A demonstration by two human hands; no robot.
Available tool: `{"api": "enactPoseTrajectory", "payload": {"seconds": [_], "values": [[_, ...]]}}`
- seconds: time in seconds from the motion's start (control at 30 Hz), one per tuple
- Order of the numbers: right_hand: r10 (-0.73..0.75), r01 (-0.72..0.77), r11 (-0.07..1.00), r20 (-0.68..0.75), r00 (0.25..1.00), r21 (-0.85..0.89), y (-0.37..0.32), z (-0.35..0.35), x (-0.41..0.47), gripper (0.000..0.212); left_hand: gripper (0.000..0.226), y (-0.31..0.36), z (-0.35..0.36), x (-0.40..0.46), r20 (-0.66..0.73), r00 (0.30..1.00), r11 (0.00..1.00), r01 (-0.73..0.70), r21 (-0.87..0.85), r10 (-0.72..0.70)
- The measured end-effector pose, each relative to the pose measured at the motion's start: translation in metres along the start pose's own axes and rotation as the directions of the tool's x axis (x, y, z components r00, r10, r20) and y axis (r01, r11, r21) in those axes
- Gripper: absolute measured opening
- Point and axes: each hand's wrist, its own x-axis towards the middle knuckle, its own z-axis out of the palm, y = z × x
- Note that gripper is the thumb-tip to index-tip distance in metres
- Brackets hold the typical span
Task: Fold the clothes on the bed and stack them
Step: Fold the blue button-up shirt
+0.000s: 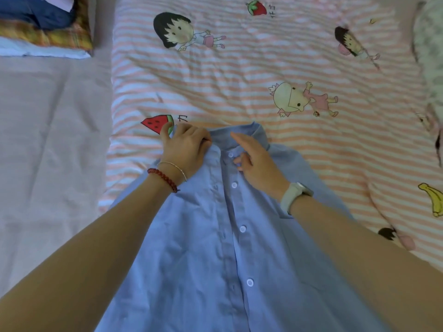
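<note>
While the shirt (215, 236) lies front-up on the striped quilt (263, 68), button placket running from 12 o'clock at the collar (249, 131) to 6 o'clock at the lower frame edge, the step in hand appears to be squaring the collar and shoulders before any fold is made.

At 10 o'clock, beyond the quilt's left edge, a folded stack (43, 27) of dark blue and plaid cloth rests on the plain sheet (48, 140); it is the likely destination for the finished shirt.

The left hand (185, 149) rests on the shirt's shoulder at 11 o'clock from the top button (230, 154). Its fingers are curled together and bunch the cloth beside the collar; whether the thumb pinches the fabric edge cannot be told. A red bead bracelet (163, 178) and a thin bangle sit on the wrist.

The right hand (259, 164) lies on the collar at 1 o'clock from the top button. Its index finger is straight and points toward 11 o'clock along the collar band; the other fingers are curled loosely and hold nothing. A pale watch (296, 195) sits on that wrist.

Procedure, as a judgement:
1. Anchor the left shoulder with the left hand.
2. Sweep the right hand flat from the collar toward 3 o'clock.
3. Confirm the 5 visible buttons lie in 1 straight line.
4. Check that both shoulders sit level before folding the sides inward.
</note>
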Motion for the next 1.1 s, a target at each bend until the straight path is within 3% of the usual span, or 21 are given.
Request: {"api": "enactPoseTrajectory", "payload": {"seconds": [0.1, 0.17, 0.3, 0.4, 0.47, 0.57, 0.7, 0.8, 0.9, 0.97, 1.03, 1.1], "values": [[-0.177, 0.16, 0.981, -0.16, 0.971, -0.108, 0.002, 0.003, -0.039, 0.046, 0.015, 0.003, -0.001, -0.002, -0.086, 0.996, 1.0, 0.006, -0.026, -0.008], [-0.162, 0.131, 0.98, -0.217, 0.963, -0.15, 0.008, 0.007, -0.065, 0.039, 0.019, 0.008, -0.001, -0.002, -0.044, 0.997, 0.997, 0.064, 0.03, -0.062], [-0.032, 0.02, 0.987, -0.073, 0.997, -0.158, 0.016, 0.019, -0.109, 0.04, 0.045, 0.027, 0.002, -0.017, 0.095, 0.987, 0.975, 0.107, 0.193, -0.127], [0.004, -0.036, 0.993, -0.269, 0.963, -0.113, 0.01, 0.02, -0.131, 0.035, 0.046, 0.049, -0.006, -0.052, 0.039, 0.998, 0.99, 0.047, 0.13, -0.053], [-0.058, -0.026, 0.979, -0.398, 0.916, -0.204, 0.005, 0.022, -0.146, 0.031, 0.044, 0.058, -0.01, -0.09, -0.038, 0.999, 0.995, 0.031, 0.097, -0.028], [-0.126, 0.006, 0.959, -0.411, 0.903, -0.282, -0.004, 0.04, -0.183, 0.026, 0.044, 0.07, -0.014, -0.155, 0.019, 0.996, 0.994, 0.081, 0.07, -0.082], [0.087, -0.138, 0.954, -0.196, 0.977, -0.265, -0.013, 0.079, -0.241, 0.032, 0.038, 0.084, -0.01, -0.216, 0.133, 0.989, 0.993, 0.059, 0.104, -0.072], [0.256, -0.248, 0.92, -0.013, 0.967, -0.304, -0.013, 0.099, -0.264, 0.046, 0.03, 0.092, -0.006, -0.228, 0.163, 0.983, 0.994, 0.072, 0.082, -0.084], [0.288, -0.315, 0.929, -0.155, 0.945, -0.196, -0.021, 0.103, -0.269, 0.035, 0.02, 0.098, -0.002, -0.222, 0.146, 0.983, 0.993, 0.098, 0.073, -0.108], [0.368, -0.412, 0.892, -0.232, 0.901, -0.185, -0.024, 0.104, -0.273, 0.026, 0.017, 0.102, 0.001, -0.216, 0.224, 0.96, 0.986, 0.16, 0.039, -0.165], [0.465, -0.503, 0.824, -0.196, 0.863, -0.262, -0.021, 0.106, -0.279, 0.023, 0.032, 0.106, 0.01, -0.213, 0.353, 0.896, 0.963, 0.256, 0.086, -0.27], [0.505, -0.529, 0.764, -0.167, 0.847, -0.368, -0.02, 0.109, -0.284, 0.024, 0.042, 0.108, 0.021, -0.213, 0.365, 0.88, 0.952, 0.266, 0.154, -0.305]]}}
